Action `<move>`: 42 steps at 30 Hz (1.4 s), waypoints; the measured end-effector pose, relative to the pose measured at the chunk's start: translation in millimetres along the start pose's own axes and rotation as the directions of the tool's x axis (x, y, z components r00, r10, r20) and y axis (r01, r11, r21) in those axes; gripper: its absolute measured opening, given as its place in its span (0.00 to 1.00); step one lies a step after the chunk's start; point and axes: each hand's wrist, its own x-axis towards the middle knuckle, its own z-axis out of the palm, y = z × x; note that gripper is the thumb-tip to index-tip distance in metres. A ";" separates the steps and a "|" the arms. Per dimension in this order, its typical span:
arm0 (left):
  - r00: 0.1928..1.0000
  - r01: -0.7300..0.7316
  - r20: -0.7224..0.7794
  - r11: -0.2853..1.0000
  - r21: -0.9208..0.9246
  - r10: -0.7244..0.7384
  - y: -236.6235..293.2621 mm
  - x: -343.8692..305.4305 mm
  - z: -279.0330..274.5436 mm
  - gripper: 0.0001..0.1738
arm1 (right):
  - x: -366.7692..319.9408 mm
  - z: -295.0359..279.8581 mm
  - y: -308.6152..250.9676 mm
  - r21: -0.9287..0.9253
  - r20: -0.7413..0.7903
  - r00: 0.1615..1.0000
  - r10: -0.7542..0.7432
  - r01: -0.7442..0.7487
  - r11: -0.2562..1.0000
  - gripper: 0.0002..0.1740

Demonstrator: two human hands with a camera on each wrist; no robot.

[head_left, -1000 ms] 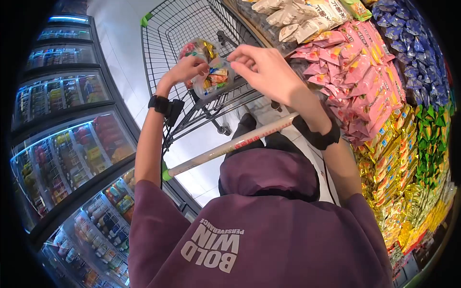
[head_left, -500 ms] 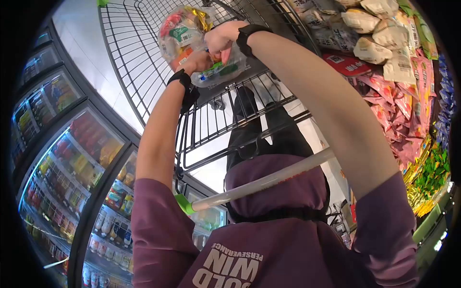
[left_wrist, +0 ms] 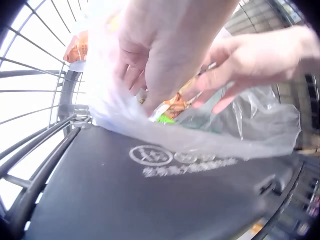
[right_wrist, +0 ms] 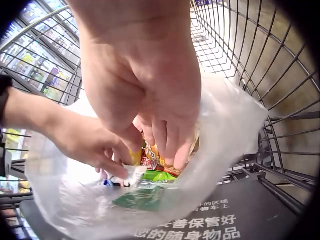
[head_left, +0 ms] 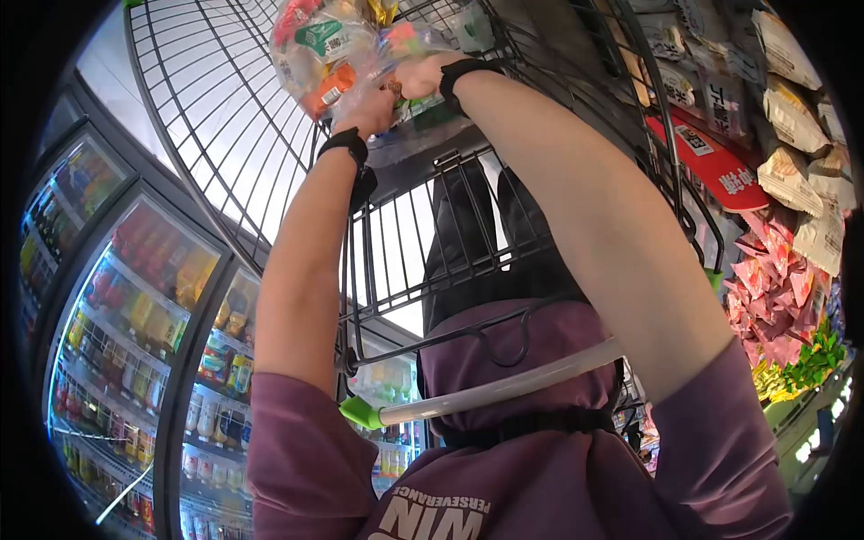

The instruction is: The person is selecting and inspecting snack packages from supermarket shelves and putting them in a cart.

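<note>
In the head view a clear plastic bag (head_left: 301, 63) of snack packets sits in the cart, with the left hand (head_left: 364, 110) and right hand (head_left: 423, 76) close together at it. The right wrist view looks into the bag's opening: the left hand (right_wrist: 85, 140) pinches a small white packet (right_wrist: 134, 175), while the right hand (right_wrist: 145, 85) reaches down with its fingers extended, touching a yellow and red packet (right_wrist: 150, 157). A green packet (right_wrist: 157, 175) lies under the fingertips. In the left wrist view the left hand (left_wrist: 165, 50) partly hides the bag's contents.
The wire cart (head_left: 193, 135) surrounds the bag, its handle (head_left: 504, 385) near the body. Glass-door coolers (head_left: 126, 315) stand at the left. Snack packs (head_left: 792, 117) and a red sign (head_left: 711, 166) are at the right. A dark panel (left_wrist: 100, 185) lies beneath the bag.
The hands have gone from hovering apart over the bag to reaching into its opening. The cart and bag now appear higher and nearer in the head view, and the shelves have shifted.
</note>
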 end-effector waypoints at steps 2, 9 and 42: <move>0.998 0.006 0.057 0.980 -0.200 0.005 -7.0 -2.1 -18.4 0.15 | 3.5 -0.4 4.5 0.042 0.079 0.995 0.060 -0.064 0.997 0.24; 0.963 0.081 0.214 0.578 -0.812 0.166 -18.7 -15.1 -76.2 0.17 | 10.2 4.4 9.6 0.203 0.074 0.996 -0.048 0.032 0.979 0.39; 0.910 0.251 0.395 0.592 -0.766 0.125 -15.8 -37.5 -82.3 0.18 | -52.8 -40.8 28.1 0.138 -0.073 0.985 0.153 -0.142 0.980 0.21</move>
